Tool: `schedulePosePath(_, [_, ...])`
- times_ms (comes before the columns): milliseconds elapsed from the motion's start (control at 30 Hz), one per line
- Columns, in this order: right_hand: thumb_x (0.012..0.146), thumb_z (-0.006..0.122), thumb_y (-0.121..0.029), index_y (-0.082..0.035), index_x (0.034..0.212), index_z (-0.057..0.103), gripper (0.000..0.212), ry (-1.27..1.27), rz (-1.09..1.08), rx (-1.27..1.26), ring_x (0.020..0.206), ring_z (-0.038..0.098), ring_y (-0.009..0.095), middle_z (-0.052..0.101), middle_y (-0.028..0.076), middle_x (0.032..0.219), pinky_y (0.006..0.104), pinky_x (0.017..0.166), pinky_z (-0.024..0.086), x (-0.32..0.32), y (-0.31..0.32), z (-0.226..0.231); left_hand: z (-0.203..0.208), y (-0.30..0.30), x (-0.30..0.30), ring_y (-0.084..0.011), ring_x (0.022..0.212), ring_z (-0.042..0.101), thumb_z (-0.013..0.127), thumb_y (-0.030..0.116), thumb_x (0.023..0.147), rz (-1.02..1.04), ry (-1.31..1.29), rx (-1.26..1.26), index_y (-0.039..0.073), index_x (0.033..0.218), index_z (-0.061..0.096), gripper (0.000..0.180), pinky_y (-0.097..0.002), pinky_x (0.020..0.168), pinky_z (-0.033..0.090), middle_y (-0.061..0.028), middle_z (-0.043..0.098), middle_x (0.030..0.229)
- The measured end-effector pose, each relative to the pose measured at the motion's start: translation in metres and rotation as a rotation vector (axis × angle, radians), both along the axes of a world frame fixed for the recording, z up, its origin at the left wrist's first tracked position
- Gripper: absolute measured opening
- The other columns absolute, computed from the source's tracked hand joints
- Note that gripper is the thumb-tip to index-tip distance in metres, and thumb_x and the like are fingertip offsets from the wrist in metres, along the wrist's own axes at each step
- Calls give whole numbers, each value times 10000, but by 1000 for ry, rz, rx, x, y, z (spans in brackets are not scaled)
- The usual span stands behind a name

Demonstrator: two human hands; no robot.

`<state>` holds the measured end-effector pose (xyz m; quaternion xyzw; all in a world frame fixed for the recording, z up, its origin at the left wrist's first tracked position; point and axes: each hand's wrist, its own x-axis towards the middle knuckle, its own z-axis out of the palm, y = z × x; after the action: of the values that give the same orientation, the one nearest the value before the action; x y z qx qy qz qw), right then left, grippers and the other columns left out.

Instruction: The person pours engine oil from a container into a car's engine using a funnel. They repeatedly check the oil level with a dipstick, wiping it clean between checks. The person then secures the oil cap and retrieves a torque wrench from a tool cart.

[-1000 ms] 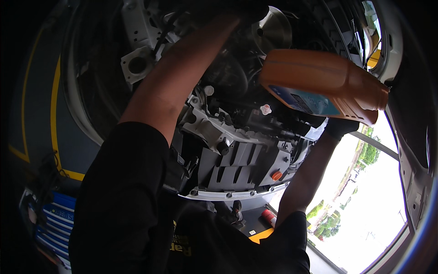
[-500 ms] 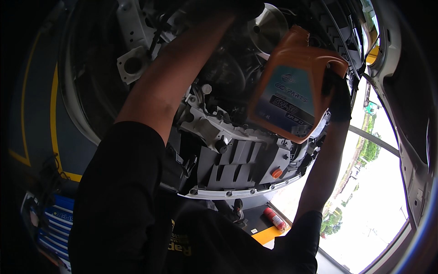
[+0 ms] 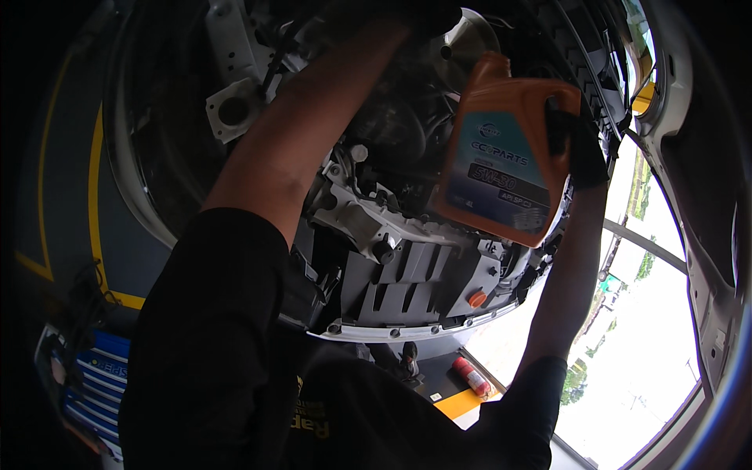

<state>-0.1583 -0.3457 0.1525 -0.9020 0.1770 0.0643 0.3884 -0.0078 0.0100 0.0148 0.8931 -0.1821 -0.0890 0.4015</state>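
My right hand [image 3: 587, 153], in a dark glove, is closed round the handle of an orange plastic motor oil jug [image 3: 501, 168] with a blue-green label. The jug hangs over the front of a car's engine bay, its neck pointing up. Just beyond that neck is a pale metal funnel [image 3: 468, 48] with a wide round mouth. At the top edge, my left hand [image 3: 431, 17], also dark-gloved, is beside the funnel's rim. Shadow and the frame's edge hide its fingers, so whether it grips the funnel is unclear.
Below the jug lie the car's front crossmember [image 3: 368, 219], a dark plastic panel [image 3: 399, 274] and an orange cap [image 3: 477, 299]. A raised body panel [image 3: 709, 274] curves along the right. A red fire extinguisher [image 3: 471, 377] lies low by the window; a blue tool cabinet [image 3: 102, 376] stands lower left.
The jug has turned a little more upright, its base shifting right and its neck slightly left. My right forearm has moved right. My left arm has barely moved.
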Motion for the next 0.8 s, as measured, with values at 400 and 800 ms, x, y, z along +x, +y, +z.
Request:
schedulePosePath(400, [993, 638, -221, -89, 1213, 752, 280, -58, 260, -632, 1109, 686, 185, 735, 99, 1188, 326, 993, 505, -12, 28, 28, -12, -7, 10, -415, 1270, 604, 315, 412, 1043, -55, -40, -48, 125, 1300, 653, 512, -550, 1082, 443, -216, 619, 1390])
schedulePosePath(800, [997, 622, -227, -156, 1202, 768, 261, -56, 370, -869, 1140, 688, 216, 727, 112, 1222, 353, 1017, 499, -8, 49, 34, -25, -14, 13, -392, 1307, 581, 306, 416, 1048, -67, -59, -84, 104, 1312, 639, 527, -524, 1106, 428, -195, 590, 1438])
